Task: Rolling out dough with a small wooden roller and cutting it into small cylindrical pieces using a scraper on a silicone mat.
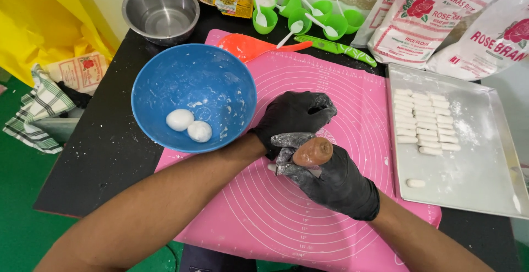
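Hands: two black-gloved hands are seen close together over a pink silicone mat (330,85).
Right hand (330,181): its grip is closed around a brown wooden handle (313,151), whose rounded end stands out above the fingers (289,140); what lies below the handle is hidden by the glove.
Left hand (295,117): it is curled, fingers bent under, just behind the right-hand grip and touching it; whether anything is held in it cannot be told.
Dough: a small white bit (271,167) is seen on the mat at the near-left edge of the grip.
Blue bowl (165,79): placed to the left of the grip, with two white dough balls (189,125) inside.
Metal tray (485,178): placed to the right of the grip, with rows of small white dough pieces (425,122) and one piece (416,183) lying apart.
Beyond the grip: an orange scraper (248,46), a green knife (336,48), green cups (300,17) with white spoons, a steel bowl (160,10) and flour bags (419,18) are set on the black tabletop (99,156).
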